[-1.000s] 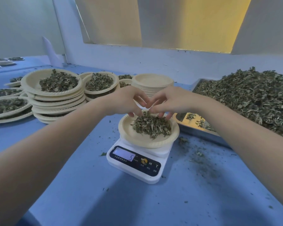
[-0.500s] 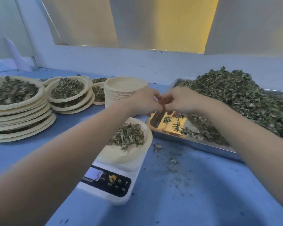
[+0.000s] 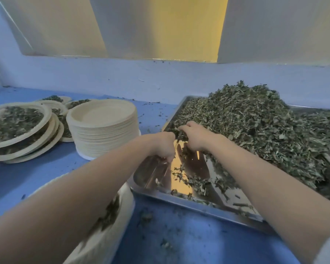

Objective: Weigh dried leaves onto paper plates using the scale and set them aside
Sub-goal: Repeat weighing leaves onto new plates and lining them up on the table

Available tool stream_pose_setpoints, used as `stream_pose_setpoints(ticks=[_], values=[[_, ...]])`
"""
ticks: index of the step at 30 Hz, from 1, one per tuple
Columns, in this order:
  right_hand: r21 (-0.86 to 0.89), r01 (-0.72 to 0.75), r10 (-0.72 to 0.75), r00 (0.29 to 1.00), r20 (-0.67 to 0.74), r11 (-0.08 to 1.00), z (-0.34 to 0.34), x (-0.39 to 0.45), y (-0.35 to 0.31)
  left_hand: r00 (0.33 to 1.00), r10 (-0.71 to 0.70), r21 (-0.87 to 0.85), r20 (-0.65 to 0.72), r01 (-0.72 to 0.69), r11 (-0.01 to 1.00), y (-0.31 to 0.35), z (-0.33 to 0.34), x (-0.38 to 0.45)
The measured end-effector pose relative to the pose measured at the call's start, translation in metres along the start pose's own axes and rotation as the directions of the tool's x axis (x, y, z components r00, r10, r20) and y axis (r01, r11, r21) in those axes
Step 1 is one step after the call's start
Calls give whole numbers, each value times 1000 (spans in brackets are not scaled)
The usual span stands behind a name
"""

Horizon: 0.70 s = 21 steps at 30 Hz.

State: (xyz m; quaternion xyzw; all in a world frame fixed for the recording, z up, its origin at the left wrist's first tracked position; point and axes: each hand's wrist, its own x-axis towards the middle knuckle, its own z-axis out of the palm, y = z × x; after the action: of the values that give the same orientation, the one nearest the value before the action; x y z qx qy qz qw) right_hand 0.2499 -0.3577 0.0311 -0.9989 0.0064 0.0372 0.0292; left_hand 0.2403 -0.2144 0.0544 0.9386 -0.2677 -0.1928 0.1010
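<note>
Your blue table (image 3: 189,235) carries a metal tray (image 3: 208,207) at right, piled with dried leaves (image 3: 255,122). The empty plate stack (image 3: 103,126) stands centre-left. At frame centre, your right hand (image 3: 195,137) claws into the pile's edge; your left hand (image 3: 165,146) curls beside it, grip unclear.

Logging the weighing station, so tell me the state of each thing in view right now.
Metal tray: heaped with dried leaves, near corner bare.
Left hand: curled, over the tray.
Right hand: fingers in the leaves.
Blank plate stack: empty on top.
Filled plates: stacked, holding leaves.
</note>
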Motion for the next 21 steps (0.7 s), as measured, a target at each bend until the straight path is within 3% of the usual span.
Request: stream_pose_setpoints(ticks=[5, 9, 10, 13, 14, 18, 21], values=[[-42, 24, -23, 999, 39, 999, 7, 12, 10, 999, -15, 7, -38, 15, 1000, 6, -5, 20], [229, 95, -116, 990, 78, 969, -16, 1, 27, 999, -8, 34, -48, 9, 999, 7, -9, 34], [200, 84, -100, 992, 76, 976, -21, -2, 30, 999, 2, 34, -36, -1, 999, 8, -10, 36], [-118, 65, -47, 988, 147, 991, -22, -9, 29, 996, 48, -87, 69, -42, 995, 11, -6, 40], [-110, 89, -66, 978, 197, 990, -19, -12, 25, 994, 63, -94, 94, -54, 994, 12, -6, 39], [259, 63, -140, 947, 289, 964, -22, -21, 22, 992, 62, -142, 109, -46, 989, 4, -16, 33], [73, -7, -15, 956, 294, 997, -28, -25, 27, 991, 46, -79, 128, -36, 996, 3, -17, 27]])
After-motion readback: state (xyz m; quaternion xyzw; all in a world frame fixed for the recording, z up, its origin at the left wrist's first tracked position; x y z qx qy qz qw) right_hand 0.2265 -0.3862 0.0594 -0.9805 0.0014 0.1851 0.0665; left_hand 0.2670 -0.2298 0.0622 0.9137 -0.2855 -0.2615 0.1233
